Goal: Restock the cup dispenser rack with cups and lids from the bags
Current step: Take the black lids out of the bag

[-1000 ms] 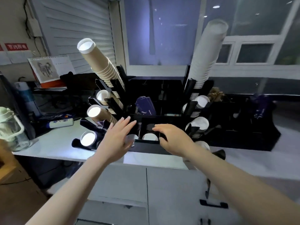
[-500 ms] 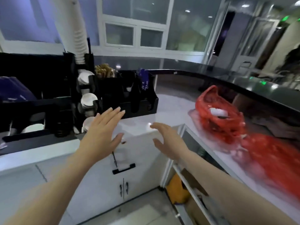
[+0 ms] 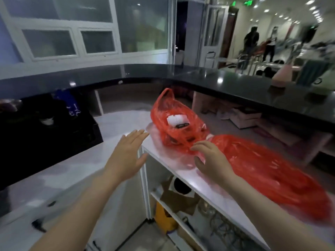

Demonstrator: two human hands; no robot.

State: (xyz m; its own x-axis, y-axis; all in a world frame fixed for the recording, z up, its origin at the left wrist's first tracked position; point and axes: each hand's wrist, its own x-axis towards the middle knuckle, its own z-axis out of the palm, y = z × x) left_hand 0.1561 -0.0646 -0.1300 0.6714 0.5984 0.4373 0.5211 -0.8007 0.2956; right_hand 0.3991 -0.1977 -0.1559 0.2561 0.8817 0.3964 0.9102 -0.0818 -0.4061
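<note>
Two red plastic bags lie on the white counter (image 3: 183,171). The nearer open bag (image 3: 176,122) shows white lids or cups inside; a second, longer bag (image 3: 268,169) stretches to the right. My right hand (image 3: 210,160) hovers with loosely bent fingers at the open bag's near edge, holding nothing. My left hand (image 3: 126,156) is spread flat in the air left of the bags, empty. The black dispenser rack (image 3: 54,124) is at the far left, mostly dark; a white cup end shows in it.
A black raised bar top (image 3: 217,78) curves behind the bags. Below the counter an open shelf (image 3: 181,205) holds brown bags and a yellow item. People stand far off at the upper right.
The view has swung right, from the rack to the red bags. Both hands left the rack and moved toward the bags, the right one now at the open bag's edge.
</note>
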